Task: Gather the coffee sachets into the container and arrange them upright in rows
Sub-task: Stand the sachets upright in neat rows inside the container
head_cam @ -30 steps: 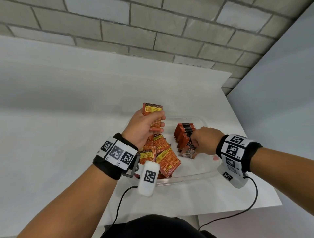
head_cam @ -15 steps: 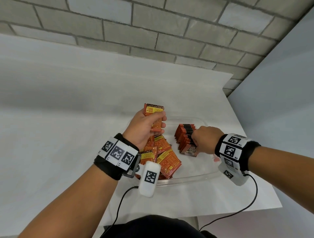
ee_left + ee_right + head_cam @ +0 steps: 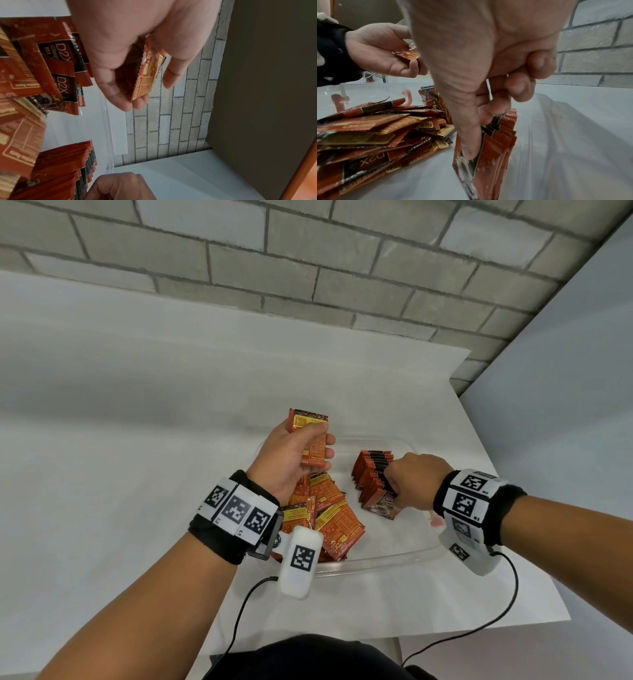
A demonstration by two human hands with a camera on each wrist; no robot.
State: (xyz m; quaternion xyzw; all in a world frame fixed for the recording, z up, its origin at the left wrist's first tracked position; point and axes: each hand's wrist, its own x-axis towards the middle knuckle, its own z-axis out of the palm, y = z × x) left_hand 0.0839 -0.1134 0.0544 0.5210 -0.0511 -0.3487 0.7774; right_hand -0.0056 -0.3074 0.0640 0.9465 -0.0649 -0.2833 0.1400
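A clear plastic container (image 3: 383,559) sits on the white table. My left hand (image 3: 294,453) holds a small stack of orange-red coffee sachets (image 3: 310,440) above the container's left side, fingers curled round them; the same stack (image 3: 147,75) shows edge-on in the left wrist view. Below it lies a loose pile of sachets (image 3: 329,515), also the pile (image 3: 376,129). My right hand (image 3: 411,477) pinches the near end of an upright row of sachets (image 3: 371,470) in the container's middle, thumb pressed on the front sachet (image 3: 471,169).
The white table (image 3: 137,440) ends at a grey brick wall (image 3: 308,261) behind and a plain panel (image 3: 565,405) on the right. Cables (image 3: 246,601) run from both wrist cameras over the table's near edge. A small red mark (image 3: 435,521) lies by the container's right wall.
Almost nothing has moved. My left hand keeps its stack raised, and my right hand stays on the upright row, shifted very slightly.
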